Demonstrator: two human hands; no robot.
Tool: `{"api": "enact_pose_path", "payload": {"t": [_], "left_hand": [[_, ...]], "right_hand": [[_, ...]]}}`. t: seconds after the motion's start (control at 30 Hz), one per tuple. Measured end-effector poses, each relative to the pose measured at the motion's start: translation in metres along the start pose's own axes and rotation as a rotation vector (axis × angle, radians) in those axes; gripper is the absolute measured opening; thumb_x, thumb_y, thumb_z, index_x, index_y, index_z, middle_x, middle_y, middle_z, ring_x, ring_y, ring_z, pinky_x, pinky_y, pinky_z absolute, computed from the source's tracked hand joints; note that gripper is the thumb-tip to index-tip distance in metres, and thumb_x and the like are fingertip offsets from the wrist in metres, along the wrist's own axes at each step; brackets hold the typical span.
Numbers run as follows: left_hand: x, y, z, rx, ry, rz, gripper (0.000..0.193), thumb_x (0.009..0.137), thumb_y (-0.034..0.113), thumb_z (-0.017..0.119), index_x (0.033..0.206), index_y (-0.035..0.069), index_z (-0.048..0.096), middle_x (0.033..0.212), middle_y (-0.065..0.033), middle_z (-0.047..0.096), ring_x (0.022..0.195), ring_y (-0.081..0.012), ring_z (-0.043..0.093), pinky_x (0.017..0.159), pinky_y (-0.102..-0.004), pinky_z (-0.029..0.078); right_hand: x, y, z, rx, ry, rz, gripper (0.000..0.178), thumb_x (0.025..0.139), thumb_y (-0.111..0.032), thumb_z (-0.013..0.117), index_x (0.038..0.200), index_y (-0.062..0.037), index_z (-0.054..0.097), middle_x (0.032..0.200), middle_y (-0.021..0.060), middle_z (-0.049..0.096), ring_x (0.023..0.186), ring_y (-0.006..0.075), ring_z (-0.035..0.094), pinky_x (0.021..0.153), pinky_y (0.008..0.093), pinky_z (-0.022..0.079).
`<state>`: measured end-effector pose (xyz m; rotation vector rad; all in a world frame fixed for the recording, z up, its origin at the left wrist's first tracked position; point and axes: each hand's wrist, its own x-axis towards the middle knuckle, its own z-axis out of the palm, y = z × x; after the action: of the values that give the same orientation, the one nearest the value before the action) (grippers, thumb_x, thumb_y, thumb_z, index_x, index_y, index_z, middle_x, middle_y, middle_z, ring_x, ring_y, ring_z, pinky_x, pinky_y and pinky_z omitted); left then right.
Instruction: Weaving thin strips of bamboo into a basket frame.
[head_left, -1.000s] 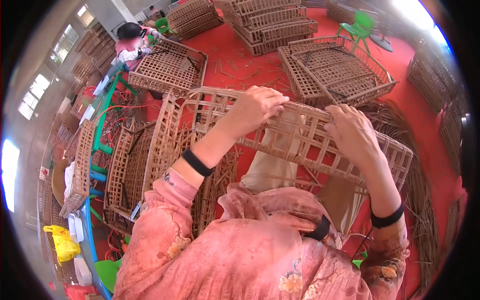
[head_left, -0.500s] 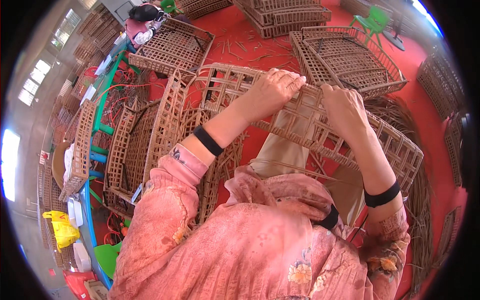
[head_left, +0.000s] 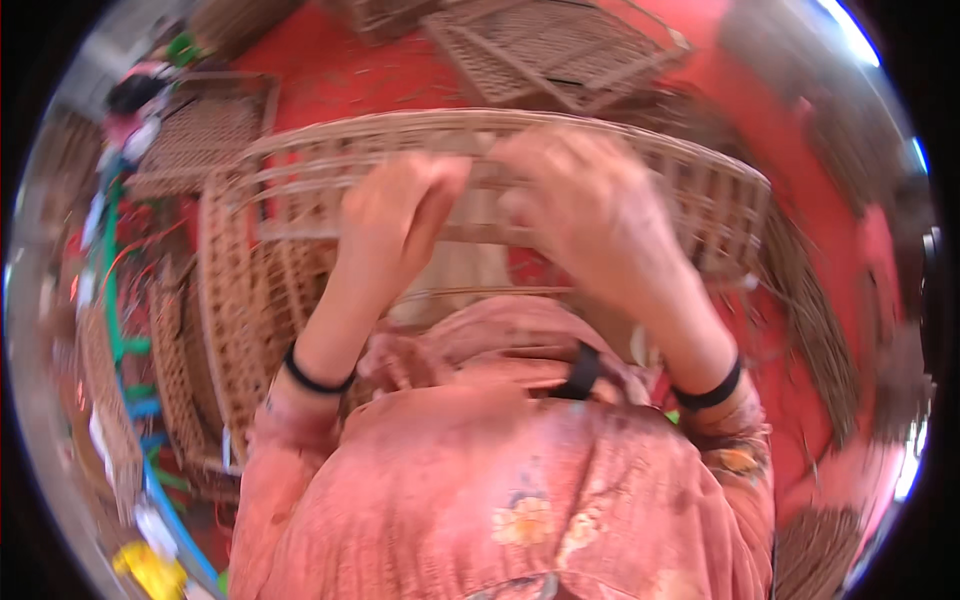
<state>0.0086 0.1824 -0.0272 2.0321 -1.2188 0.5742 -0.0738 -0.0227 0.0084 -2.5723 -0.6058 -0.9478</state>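
Observation:
A long wicker basket (head_left: 715,205) with open square weave lies across in front of me, its curved rim beyond my hands. Against its near side is my left hand (head_left: 395,210), fingers curled together at the fingertips; anything between them is hidden. My right hand (head_left: 590,205) is over the middle of the same wall. Motion smears its fingers, so I cannot see whether it grips the weave or a cane strip. Thin cane strips (head_left: 480,293) run crosswise between the basket and my lap.
Another woven basket (head_left: 560,50) rests on the red floor beyond. To the left are more baskets (head_left: 225,310) and a green-and-blue table edge (head_left: 112,270). A person (head_left: 135,110) is at the far left. Long loose cane strips (head_left: 815,330) lie at the right.
My view has swung, and the basket now lies more level across it. Both hands have shifted left in view. My left hand has come off the top rim to the near side; my right is blurred.

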Motion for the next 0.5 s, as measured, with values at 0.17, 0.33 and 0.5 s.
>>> {"api": "enact_pose_path", "payload": {"t": [0.17, 0.33, 0.5], "left_hand": [[-0.028, 0.055, 0.039, -0.248, -0.444, 0.040, 0.032, 0.082, 0.011, 0.071, 0.111, 0.000, 0.063, 0.105, -0.0180, 0.066, 0.094, -0.0344, 0.065, 0.083, -0.0422, 0.053], [-0.032, 0.066, 0.074, -0.237, -0.599, 0.030, 0.032, 0.085, 0.012, 0.069, 0.112, -0.002, 0.062, 0.109, -0.0201, 0.066, 0.096, -0.0347, 0.065, 0.086, -0.0419, 0.053], [-0.013, 0.086, 0.080, -0.613, -0.734, -0.151, 0.025, 0.087, 0.012, 0.068, 0.108, -0.002, 0.064, 0.101, -0.0188, 0.066, 0.088, -0.0332, 0.066, 0.078, -0.0393, 0.052]], "right_hand": [[-0.072, -0.019, -0.021, 0.215, -0.117, 0.137, 0.008, 0.078, -0.013, 0.064, 0.081, -0.0065, 0.061, 0.080, 0.0096, 0.060, 0.081, 0.0281, 0.064, 0.076, 0.0390, 0.051], [-0.106, -0.022, -0.044, 0.245, -0.043, 0.247, 0.010, 0.079, -0.012, 0.066, 0.087, -0.0069, 0.065, 0.085, 0.0075, 0.063, 0.084, 0.0275, 0.064, 0.077, 0.0376, 0.051], [-0.127, -0.021, -0.058, 0.047, 0.117, 0.351, 0.019, 0.078, -0.014, 0.072, 0.094, -0.0070, 0.067, 0.096, 0.0061, 0.067, 0.089, 0.0254, 0.065, 0.083, 0.0368, 0.049]]}}
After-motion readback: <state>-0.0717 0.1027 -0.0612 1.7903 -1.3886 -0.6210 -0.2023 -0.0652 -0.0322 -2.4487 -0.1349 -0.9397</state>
